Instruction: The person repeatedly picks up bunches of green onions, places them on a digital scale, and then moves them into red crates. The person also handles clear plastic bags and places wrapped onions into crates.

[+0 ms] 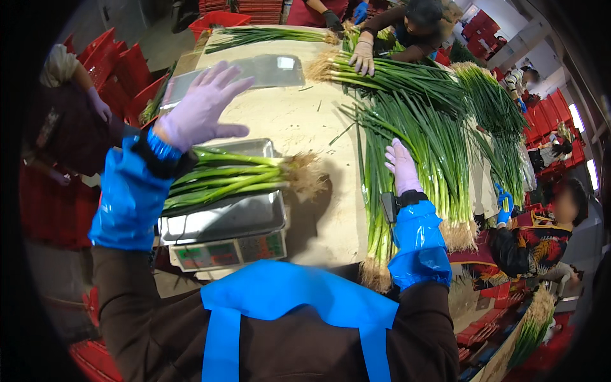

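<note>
My left hand [205,106], in a thin lilac glove, is raised with its fingers spread and holds nothing. Below it a bunch of green onions [229,176] lies across the steel pan of a digital scale [224,222], its roots jutting past the pan's right side. Gloved the same way, my right hand [402,164] is at the left edge of a large pile of green onions [425,157]. Its fingers point away from me and grasp nothing that I can see; whether it touches the leaves I cannot tell. Blue sleeve covers wrap both my forearms.
A metal plate [267,70] lies on the pale tabletop [291,114] beyond the scale. Across the table, a co-worker's gloved hand [363,56] presses on another green onion bundle [396,74]. Red crates [119,71] are stacked at left. People stand at left and right.
</note>
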### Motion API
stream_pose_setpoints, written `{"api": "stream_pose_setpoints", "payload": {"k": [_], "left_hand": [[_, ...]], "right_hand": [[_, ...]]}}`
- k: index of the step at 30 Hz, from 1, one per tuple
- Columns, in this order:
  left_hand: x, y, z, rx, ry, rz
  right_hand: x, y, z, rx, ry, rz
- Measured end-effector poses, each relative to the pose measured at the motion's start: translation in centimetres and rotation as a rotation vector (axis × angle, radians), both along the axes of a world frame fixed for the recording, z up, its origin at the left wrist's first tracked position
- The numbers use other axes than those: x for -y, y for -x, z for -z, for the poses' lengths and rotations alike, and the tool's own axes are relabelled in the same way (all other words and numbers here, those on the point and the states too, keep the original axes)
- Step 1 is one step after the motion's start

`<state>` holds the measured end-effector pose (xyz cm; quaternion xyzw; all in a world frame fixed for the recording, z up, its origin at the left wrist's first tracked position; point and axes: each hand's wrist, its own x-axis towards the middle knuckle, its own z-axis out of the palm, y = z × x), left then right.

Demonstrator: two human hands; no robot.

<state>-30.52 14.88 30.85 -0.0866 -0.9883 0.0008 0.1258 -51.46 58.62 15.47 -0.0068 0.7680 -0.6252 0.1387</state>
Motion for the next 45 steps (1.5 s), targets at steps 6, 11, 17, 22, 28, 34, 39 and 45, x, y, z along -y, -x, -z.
{"api": "stream_pose_setpoints", "payload": {"k": [6,11,17,22,28,34,39,45], "left_hand": [[-5.5,19.3,-1.2,0.228,0.085,-0.072],[-9.9,34.0,2.1,0.418,0.250,-0.234],[-11.7,50.0,10.0,0.458,0.307,-0.226],[-6.9,64.8,18.2,0.194,-0.605,-0.336],[-4.6,71.9,25.5,0.308,-0.988,-0.501],[-6.9,70.4,26.8,0.383,-0.761,-0.577],[-8.2,69.4,27.6,0.402,-0.676,-0.594],[-8.7,65.5,27.5,0.461,-0.626,-0.616]], "right_hand": [[3.8,13.2,2.7,0.158,0.449,-0.065],[9.2,22.6,9.0,0.222,0.831,-0.106],[15.2,29.4,16.0,0.434,0.994,0.291],[17.7,31.7,18.5,0.332,0.885,0.089],[17.2,32.2,17.7,0.313,0.380,0.009],[17.0,31.8,15.9,0.298,0.363,0.078],[17.2,31.3,16.1,0.360,0.728,0.089],[16.7,30.3,15.7,0.459,1.097,0.062]]}}
